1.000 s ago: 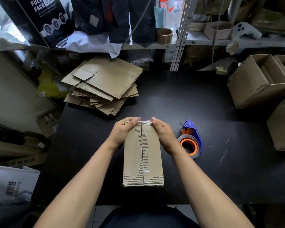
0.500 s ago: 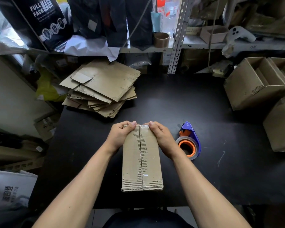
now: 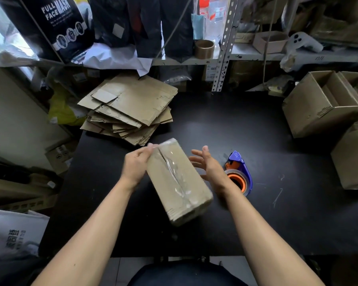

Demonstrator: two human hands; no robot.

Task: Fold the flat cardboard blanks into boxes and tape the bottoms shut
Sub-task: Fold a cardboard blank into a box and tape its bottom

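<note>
Your left hand point(image 3: 137, 164) grips the far left edge of the taped box point(image 3: 176, 182), fingers curled over its top end, thumb side toward you; the frame is blurred here so exact finger placement is unclear. The box is brown corrugated cardboard, long and rectangular, tilted with its far end leaning left, held over the bench point(image 3: 236, 129) near the middle of the front edge. A strip of clear glossy tape point(image 3: 175, 174) runs along the centre seam between the two flaps, wrinkled and catching light. Your right hand point(image 3: 207, 165) is off the box, just beside its right side, fingers spread and relaxed, holding nothing. The tape dispenser point(image 3: 239, 173) lies on the bench just right of that hand: blue plastic handle, orange core, clear roll. The bench top is matte black with faint scratches toward the right edge. At the far left corner sits a messy stack of flat cardboard blanks point(image 3: 130, 108), frayed corrugated edges showing, sheets fanned at angles. At the right edge stand open brown folded boxes point(image 3: 322, 104), tops up, with another plain cardboard box point(image 3: 353, 159) nearer you. On the shelf behind stands a brown tape roll point(image 3: 204, 48), round and upright.
</note>
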